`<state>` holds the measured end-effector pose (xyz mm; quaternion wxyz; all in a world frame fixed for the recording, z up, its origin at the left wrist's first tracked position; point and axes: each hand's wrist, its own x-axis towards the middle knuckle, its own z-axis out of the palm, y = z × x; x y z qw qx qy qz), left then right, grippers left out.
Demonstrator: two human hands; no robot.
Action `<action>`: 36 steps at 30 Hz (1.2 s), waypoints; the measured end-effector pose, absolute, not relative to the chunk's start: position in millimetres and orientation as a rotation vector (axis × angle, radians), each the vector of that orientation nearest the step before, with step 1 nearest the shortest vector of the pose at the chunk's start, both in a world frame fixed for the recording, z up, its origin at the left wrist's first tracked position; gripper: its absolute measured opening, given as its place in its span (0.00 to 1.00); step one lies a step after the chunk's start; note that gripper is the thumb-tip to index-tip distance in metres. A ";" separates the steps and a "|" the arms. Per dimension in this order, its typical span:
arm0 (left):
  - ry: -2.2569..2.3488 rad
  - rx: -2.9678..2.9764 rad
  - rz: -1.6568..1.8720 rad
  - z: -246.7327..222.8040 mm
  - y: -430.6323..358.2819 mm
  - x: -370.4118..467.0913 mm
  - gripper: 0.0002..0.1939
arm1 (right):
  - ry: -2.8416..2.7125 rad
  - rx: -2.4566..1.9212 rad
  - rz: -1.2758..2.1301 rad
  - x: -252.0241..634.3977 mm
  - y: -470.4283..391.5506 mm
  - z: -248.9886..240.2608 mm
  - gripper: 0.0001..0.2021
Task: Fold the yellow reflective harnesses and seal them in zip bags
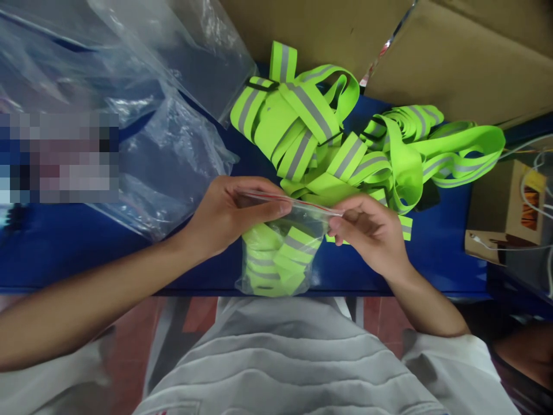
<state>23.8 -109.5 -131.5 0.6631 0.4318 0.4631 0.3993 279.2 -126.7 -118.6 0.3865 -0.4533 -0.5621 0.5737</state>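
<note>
A clear plastic zip bag [279,259] hangs at the blue table's front edge, with folded neon-yellow straps with grey stripes inside it. My left hand [235,213] pinches the left part of its red-lined top strip between thumb and fingers. At the right end of the same strip, my right hand [369,230] grips the bag's corner, its fingers curled. Just beyond both hands lies a loose heap of neon-yellow reflective straps [309,109] with black buckles.
Large clear plastic bags [173,138] cover the left of the blue table [449,242]. Cardboard boxes [458,57] stand along the back. At the right are a small open carton [496,207] and white cables [525,178]. Part of another person's arm [527,354] shows at lower right.
</note>
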 end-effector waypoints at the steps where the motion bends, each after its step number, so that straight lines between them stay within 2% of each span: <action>1: 1.055 0.983 0.903 -131.4 -109.8 23.6 0.06 | -1.412 -1.153 1.476 278.9 -126.8 -118.7 0.07; 5: 1.066 1.010 0.910 -131.0 -111.0 22.3 0.08 | -1.401 -1.136 1.481 278.1 -127.8 -118.7 0.09; 18: 1.100 1.155 0.889 -133.8 -115.2 19.3 0.10 | -1.442 -1.147 1.357 273.5 -135.5 -121.1 0.05; 25: 1.071 1.235 0.867 -131.0 -115.6 20.0 0.07 | -1.538 -1.130 1.266 271.6 -137.1 -123.2 0.04; 29: 1.056 1.290 0.924 -134.5 -115.0 23.5 0.10 | -1.597 -1.155 1.183 269.0 -137.6 -121.7 0.04; 36: 1.027 1.343 0.935 -134.4 -115.3 27.3 0.08 | -1.647 -1.082 1.210 269.4 -138.4 -121.4 0.04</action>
